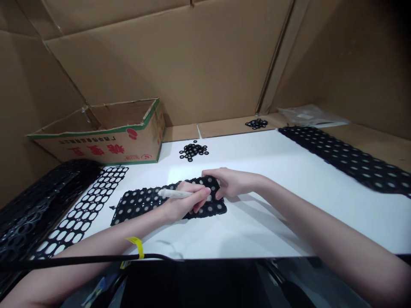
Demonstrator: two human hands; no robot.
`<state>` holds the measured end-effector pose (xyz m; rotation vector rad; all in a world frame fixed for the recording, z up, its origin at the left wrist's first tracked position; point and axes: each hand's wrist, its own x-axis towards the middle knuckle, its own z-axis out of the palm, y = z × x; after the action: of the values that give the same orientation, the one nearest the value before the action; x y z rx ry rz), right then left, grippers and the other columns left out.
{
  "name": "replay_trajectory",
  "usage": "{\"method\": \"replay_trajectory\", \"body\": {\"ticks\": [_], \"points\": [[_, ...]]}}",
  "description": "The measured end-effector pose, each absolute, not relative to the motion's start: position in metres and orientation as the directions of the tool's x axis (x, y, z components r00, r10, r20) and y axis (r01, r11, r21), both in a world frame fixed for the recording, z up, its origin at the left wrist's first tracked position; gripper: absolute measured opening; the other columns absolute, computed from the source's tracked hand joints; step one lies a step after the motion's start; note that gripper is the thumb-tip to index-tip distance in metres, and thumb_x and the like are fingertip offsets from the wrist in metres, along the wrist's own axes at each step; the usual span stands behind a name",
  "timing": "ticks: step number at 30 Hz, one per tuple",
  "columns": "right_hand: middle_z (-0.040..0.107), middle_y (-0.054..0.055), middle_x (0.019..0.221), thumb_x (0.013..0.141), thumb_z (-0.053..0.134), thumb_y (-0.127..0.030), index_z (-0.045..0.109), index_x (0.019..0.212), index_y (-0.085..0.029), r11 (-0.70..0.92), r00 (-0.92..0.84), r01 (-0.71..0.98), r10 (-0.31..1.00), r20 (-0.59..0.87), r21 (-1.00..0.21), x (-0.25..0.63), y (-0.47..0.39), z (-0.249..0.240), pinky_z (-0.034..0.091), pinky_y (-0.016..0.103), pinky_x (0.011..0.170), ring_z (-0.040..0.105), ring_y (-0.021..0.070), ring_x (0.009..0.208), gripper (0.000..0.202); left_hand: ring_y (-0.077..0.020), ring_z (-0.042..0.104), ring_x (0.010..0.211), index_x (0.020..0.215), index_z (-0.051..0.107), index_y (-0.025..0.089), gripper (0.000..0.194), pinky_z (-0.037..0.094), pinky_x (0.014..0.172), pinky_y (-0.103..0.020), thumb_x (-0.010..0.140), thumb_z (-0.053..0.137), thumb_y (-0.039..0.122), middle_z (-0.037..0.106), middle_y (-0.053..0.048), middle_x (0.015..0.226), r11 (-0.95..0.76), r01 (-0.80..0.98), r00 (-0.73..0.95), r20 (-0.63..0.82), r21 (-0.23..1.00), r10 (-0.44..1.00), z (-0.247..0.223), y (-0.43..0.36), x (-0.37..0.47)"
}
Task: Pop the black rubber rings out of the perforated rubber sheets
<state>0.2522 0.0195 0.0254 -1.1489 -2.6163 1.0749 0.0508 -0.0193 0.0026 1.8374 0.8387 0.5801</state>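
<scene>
A black sheet with rows of pale round spots [136,206] lies on the white tabletop in front of me. My left hand [186,202] is closed around a white pen-shaped tool [171,193], its back end pointing left. The working tip is hidden by my fingers over the sheet. At the sheet's right end, my right hand [231,182] pinches the lifted corner between thumb and fingers. Beyond the sheet sits a pile of small black rings [193,150].
A cardboard box [138,147] stands at the back left. Black netting with oval holes [78,209] lies left, beside stacked black sheets [41,201]. Another spotted black strip [349,158] and a plastic bag [311,114] lie right. A black cable [83,259] crosses the front.
</scene>
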Motion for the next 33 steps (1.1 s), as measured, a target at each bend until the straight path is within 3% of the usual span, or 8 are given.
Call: {"method": "replay_trajectory", "body": {"ticks": [12, 17, 21, 25, 33], "points": [[0.048, -0.004, 0.071, 0.064, 0.063, -0.016, 0.047, 0.088, -0.02, 0.507, -0.732, 0.582, 0.667, -0.138, -0.636, 0.25, 0.02, 0.021, 0.033, 0.026, 0.066, 0.045, 0.0143, 0.069, 0.03, -0.0071, 0.039, 0.048, 0.053, 0.044, 0.014, 0.048, 0.03, 0.05, -0.021, 0.093, 0.044, 0.039, 0.045, 0.003, 0.048, -0.277, 0.241, 0.742, 0.007, 0.93, 0.67, 0.005, -0.015, 0.052], [0.046, -0.003, 0.072, 0.065, 0.062, -0.017, 0.044, 0.087, -0.021, 0.471, -0.69, 0.624, 0.706, -0.158, -0.624, 0.251, 0.02, 0.024, 0.034, 0.027, 0.065, 0.044, 0.0145, 0.069, 0.029, -0.0076, 0.041, 0.051, 0.054, 0.045, 0.014, 0.047, 0.031, 0.053, -0.021, 0.095, 0.041, 0.038, 0.045, 0.003, 0.049, -0.314, 0.285, 0.697, 0.03, 0.906, 0.717, 0.004, -0.015, 0.05], [0.048, -0.001, 0.078, 0.074, 0.056, -0.023, 0.041, 0.088, -0.022, 0.433, -0.643, 0.65, 0.752, -0.148, -0.624, 0.253, 0.021, 0.026, 0.036, 0.028, 0.066, 0.047, 0.0163, 0.071, 0.021, -0.0073, 0.042, 0.053, 0.058, 0.046, 0.014, 0.047, 0.033, 0.055, -0.021, 0.095, 0.04, 0.041, 0.048, 0.003, 0.054, -0.348, 0.319, 0.625, 0.08, 0.882, 0.777, 0.001, -0.009, 0.05], [0.051, 0.001, 0.085, 0.071, 0.064, -0.035, 0.04, 0.101, -0.022, 0.418, -0.635, 0.677, 0.747, -0.194, -0.606, 0.256, 0.021, 0.027, 0.04, 0.03, 0.067, 0.05, 0.0188, 0.074, 0.041, -0.0078, 0.041, 0.053, 0.06, 0.048, 0.014, 0.045, 0.032, 0.055, -0.021, 0.095, 0.041, 0.041, 0.047, 0.003, 0.053, -0.374, 0.317, 0.59, 0.128, 0.872, 0.797, -0.002, -0.006, 0.05], [0.057, 0.005, 0.093, 0.067, 0.07, -0.032, 0.039, 0.124, -0.019, 0.421, -0.654, 0.666, 0.726, -0.211, -0.617, 0.26, 0.025, 0.02, 0.045, 0.033, 0.073, 0.055, 0.0214, 0.083, 0.067, -0.0071, 0.035, 0.045, 0.049, 0.043, 0.014, 0.053, 0.029, 0.048, -0.022, 0.092, 0.043, 0.043, 0.044, 0.001, 0.045, -0.213, 0.193, 0.588, 0.061, 0.958, 0.807, 0.003, -0.012, 0.048]]}}
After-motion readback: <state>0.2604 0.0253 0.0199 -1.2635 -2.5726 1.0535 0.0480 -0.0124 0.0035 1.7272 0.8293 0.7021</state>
